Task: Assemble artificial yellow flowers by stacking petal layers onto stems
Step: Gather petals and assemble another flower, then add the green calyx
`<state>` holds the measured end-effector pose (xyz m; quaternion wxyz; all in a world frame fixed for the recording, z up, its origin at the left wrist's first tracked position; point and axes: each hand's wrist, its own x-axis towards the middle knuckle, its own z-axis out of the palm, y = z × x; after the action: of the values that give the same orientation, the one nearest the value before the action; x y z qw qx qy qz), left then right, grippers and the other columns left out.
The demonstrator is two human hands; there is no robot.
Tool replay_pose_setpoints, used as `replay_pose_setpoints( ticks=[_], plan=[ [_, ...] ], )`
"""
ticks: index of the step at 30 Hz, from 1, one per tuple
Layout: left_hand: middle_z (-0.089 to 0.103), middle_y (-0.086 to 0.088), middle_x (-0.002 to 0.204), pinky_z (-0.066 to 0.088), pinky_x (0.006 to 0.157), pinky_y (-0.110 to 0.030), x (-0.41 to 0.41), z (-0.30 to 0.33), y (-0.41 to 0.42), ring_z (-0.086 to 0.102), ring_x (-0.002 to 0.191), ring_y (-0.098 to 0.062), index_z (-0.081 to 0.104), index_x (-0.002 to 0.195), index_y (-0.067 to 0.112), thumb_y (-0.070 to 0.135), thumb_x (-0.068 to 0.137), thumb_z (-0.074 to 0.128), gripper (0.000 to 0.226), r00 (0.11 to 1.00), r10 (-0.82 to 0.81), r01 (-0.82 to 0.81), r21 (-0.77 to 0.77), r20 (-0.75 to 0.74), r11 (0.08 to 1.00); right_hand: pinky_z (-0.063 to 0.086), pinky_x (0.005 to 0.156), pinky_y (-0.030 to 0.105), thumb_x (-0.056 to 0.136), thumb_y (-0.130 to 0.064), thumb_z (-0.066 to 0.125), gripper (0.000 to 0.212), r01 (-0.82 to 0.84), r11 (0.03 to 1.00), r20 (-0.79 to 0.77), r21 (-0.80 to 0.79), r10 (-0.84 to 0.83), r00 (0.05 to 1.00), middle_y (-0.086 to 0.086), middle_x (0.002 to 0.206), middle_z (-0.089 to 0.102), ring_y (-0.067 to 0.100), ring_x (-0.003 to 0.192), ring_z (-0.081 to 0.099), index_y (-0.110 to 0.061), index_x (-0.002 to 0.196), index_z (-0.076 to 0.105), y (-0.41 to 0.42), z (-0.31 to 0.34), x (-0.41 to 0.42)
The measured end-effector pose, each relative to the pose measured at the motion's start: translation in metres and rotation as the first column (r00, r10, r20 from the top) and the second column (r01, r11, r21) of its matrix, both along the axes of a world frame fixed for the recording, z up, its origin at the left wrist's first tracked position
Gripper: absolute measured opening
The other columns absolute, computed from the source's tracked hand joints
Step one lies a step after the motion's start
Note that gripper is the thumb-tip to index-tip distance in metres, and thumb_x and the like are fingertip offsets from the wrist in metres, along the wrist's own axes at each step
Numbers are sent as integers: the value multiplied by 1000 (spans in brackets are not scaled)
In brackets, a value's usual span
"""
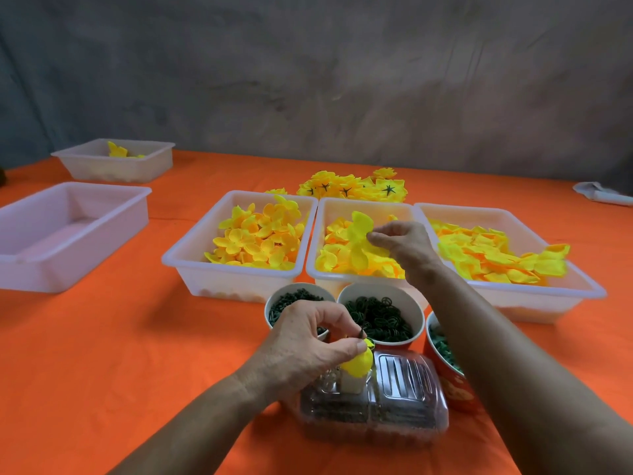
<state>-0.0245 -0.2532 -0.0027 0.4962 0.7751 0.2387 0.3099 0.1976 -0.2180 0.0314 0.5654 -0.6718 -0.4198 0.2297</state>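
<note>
My left hand (310, 341) pinches a small yellow flower bud (357, 364) on a dark stem tip, held just above a clear plastic box (407, 399). My right hand (402, 243) reaches over the middle white tray (320, 234) and pinches a yellow petal layer (359, 234) lifted from its pile. The left tray (191, 241) holds rounder yellow petals. In the right tray (579, 279) lie flatter yellow petals. A heap of finished yellow flowers (356, 186) sits behind the trays.
Two paper cups of dark green rings (294, 298) (380, 317) and a red cup (448, 375) of green parts stand near the clear box. An empty white tray (20, 234) and a farther tray (82, 162) with a few flowers sit at the left on the orange cloth.
</note>
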Motion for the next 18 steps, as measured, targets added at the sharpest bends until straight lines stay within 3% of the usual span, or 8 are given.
replay_pose_setpoints(
  ticks=[4,11,15,18],
  plan=[
    [68,-10,78,50,72,-21,0,2,-1,59,70,-6,70,71,24,27,69,76,7,1000,7,-7,-12,-4,1000,44,67,29,89,-8,62,18,-11,999,-210,46,20,977,3,76,60,15,72,56,-17,73,58,-9,-1,2],
    [71,-6,78,47,69,-15,-2,5,-3,62,72,-6,73,72,20,15,74,79,8,1000,-9,9,-57,8,998,47,63,29,87,-6,63,11,45,995,-407,92,-3,913,5,81,63,18,75,60,-15,82,59,-21,2,0],
    [72,-7,79,49,68,-18,-3,7,-4,63,71,-7,74,72,19,13,74,79,8,1000,4,-4,-109,1,994,49,62,29,85,-3,63,13,-13,993,-469,115,66,881,4,78,66,18,72,63,-15,83,61,-31,6,-7],
    [71,6,77,48,73,-15,-7,14,-1,63,75,-3,76,77,24,11,70,81,16,997,-49,43,-108,-52,993,54,56,27,84,1,61,13,-90,984,-536,154,159,829,2,69,70,14,61,67,-12,84,61,-45,10,-19]
  ],
)
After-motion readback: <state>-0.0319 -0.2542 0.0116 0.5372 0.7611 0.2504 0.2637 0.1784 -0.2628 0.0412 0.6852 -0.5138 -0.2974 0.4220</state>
